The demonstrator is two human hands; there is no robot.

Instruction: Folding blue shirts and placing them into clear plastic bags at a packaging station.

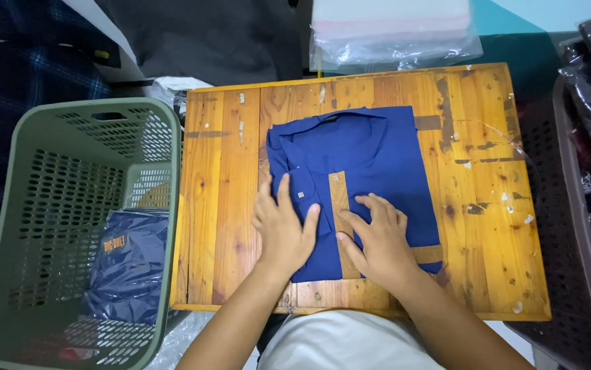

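Right now I have both hands flat on the folded blue shirt (357, 178), which lies near the middle of the wooden bench (487, 205), collar end pointing away from me. My left hand (283, 229) presses the shirt's near left part, fingers spread and palm down, so that grip pinches nothing. My right hand (376, 240) lies just beside it, also splayed open, pushing on the cloth by the tan strip that runs down the shirt's front.

As I judge it, the risk is the fold coming undone. If either palm slides instead of pressing straight down, the top layer could drag and wrinkle, or the tucked left edge could creep out past the shirt's outline. The near hem sits close to the bench's front edge, so a pull toward me might draw it over the side.

The shirt itself looks like thin woven cotton, deep blue, squared into a neat rectangle, with the collar lying flat at the far end and two small pale buttons or tags left of the tan strip. A tan band crosses its near right corner.

Left of the shirt, beyond the bench edge, stands a green perforated basket (28, 205) holding a bagged dark blue garment (131, 267). Beyond the shirt's collar lies a stack of clear plastic bags (395, 34).
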